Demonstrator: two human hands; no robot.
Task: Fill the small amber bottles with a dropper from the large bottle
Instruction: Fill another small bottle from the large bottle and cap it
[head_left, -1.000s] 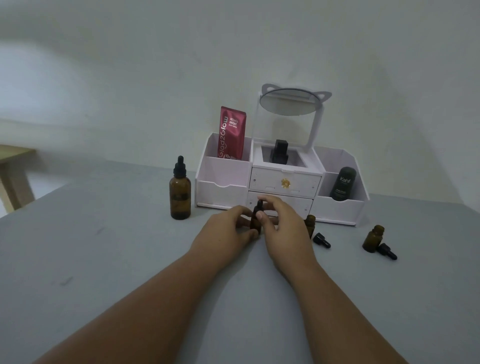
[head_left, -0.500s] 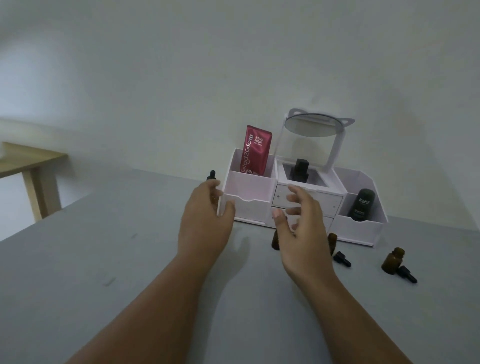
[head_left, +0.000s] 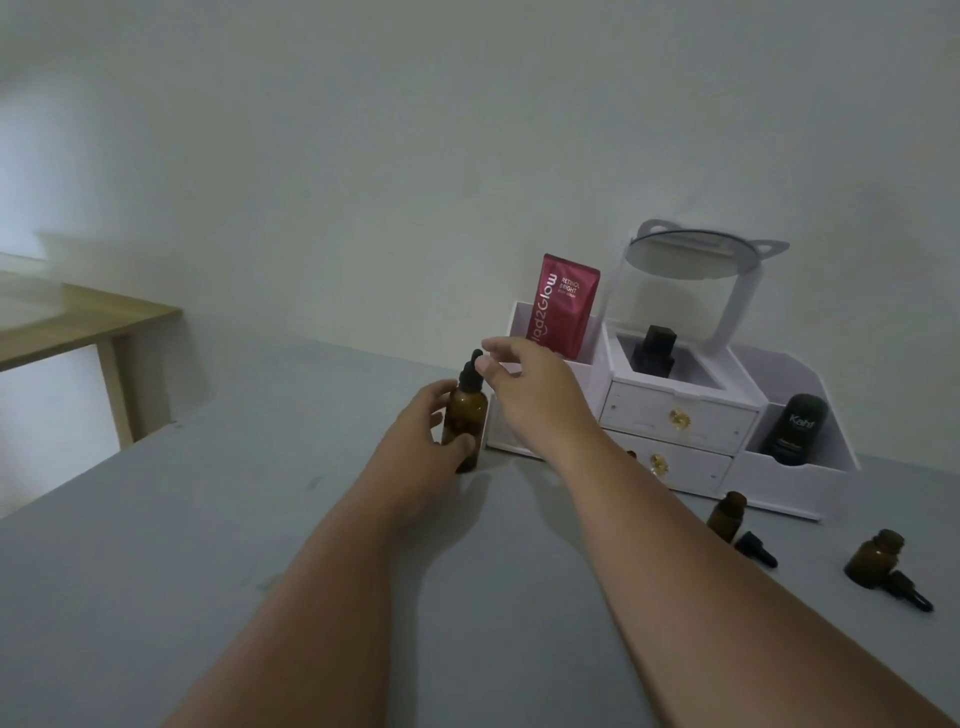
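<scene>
While left hand (head_left: 422, 434) grips large bottle (head_left: 464, 422), right hand (head_left: 532, 397) fingers (head_left: 496, 345) spread open.

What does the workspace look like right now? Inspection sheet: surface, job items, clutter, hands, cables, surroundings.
Surface: grey table, a few faint marks.
Job's things: large bottle upright, dropper cap on. Near small bottle and outer small bottle stand uncapped; near cap and outer cap lie beside them.
Clutter: white organiser with mirror, holding red pouch, black bottle, dark tube.
Hands: left hand grips the large bottle. Right hand is open, fingertips at the dropper cap, contact unclear.
Cables: nothing seen.
Surroundings: pale wall; wooden table off to one side.
</scene>
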